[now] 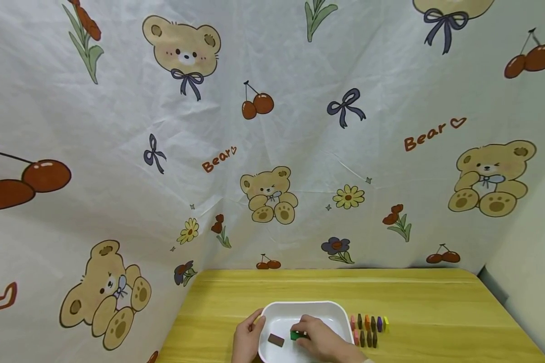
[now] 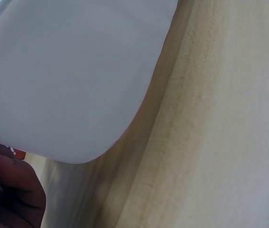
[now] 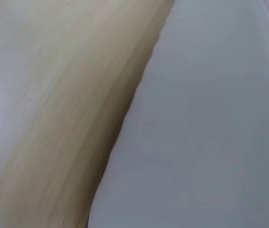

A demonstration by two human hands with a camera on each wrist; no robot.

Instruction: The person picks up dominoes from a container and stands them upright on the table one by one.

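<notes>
A white tray [image 1: 305, 303] with rounded corners stands at the front of the table. My left hand [image 1: 246, 339] grips its left side, thumb at the rim; in the left wrist view curled fingers [image 2: 20, 183] show beside the tray wall [image 2: 77, 80]. Inside the tray, my right hand [image 1: 321, 341] pinches a small green block [image 1: 294, 335], partly covered by the fingers. Left of it a flat brown block [image 1: 276, 340] lies on the tray floor. The right wrist view holds only the tray's outer wall [image 3: 196, 123] and wood, with the right hand hidden.
Right of the tray, several small coloured blocks [image 1: 367, 322] stand upright in two rows, pink, brown, orange, purple and yellow among them. The wooden table [image 1: 445, 297] backs onto a white cloth [image 1: 295, 146] printed with bears, cherries and flowers.
</notes>
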